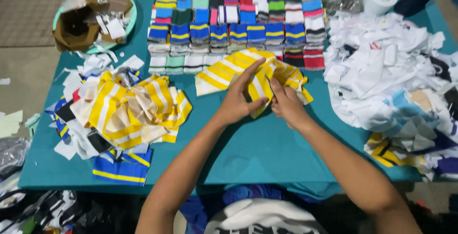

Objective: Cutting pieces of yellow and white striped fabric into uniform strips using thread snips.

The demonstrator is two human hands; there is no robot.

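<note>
Yellow-striped cloth [260,79] gripped in both hands' fingers, left hand [238,101], right hand [286,104], bare teal table [267,153] near edge.

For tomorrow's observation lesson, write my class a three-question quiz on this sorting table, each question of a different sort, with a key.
1. True or false: both hands hold the yellow-and-white striped piece.
2. Multiple choice: the neat rows of folded striped pieces lie (A) at the table's far side, (B) at its near edge, (C) on the floor.
3. Fill in: the tablecloth is ____ in colour.

Key
1. True: the left hand and right hand pinch it between their fingers.
2. A.
3. Teal.
</note>
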